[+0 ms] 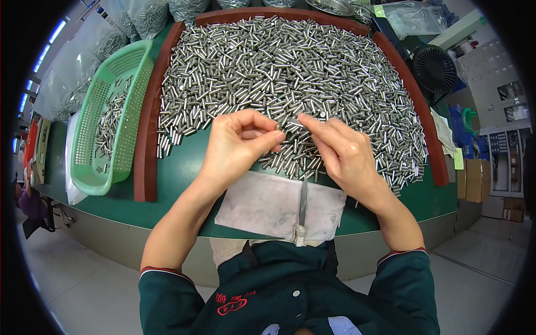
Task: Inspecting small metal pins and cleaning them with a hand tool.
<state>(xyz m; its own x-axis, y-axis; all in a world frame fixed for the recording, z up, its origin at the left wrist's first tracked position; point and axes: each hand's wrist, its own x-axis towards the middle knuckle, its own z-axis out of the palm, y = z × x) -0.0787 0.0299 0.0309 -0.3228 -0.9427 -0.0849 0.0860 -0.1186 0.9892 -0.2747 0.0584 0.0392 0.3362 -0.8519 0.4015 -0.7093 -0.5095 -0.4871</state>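
A wide heap of short, shiny metal pins (279,67) covers the green table. Over its near edge, my left hand (237,139) is closed in a pinch, thumb against index finger, on what looks like one small metal pin, mostly hidden by the fingertips. Just to its right, my right hand (349,156) grips a metal pin (295,121) between thumb and fingers, its end pointing toward the left hand. The two hands are close but apart. Below them, a slim file (303,204) with a wrapped handle lies across a whitish cloth (257,206) at the table's front edge.
Dark red strips (148,134) border the heap at left, back and right. Left of them stands a green perforated basket (84,151) with pins inside. Clear plastic bags (148,19) of pins line the back left. A black fan (434,68) stands at the back right.
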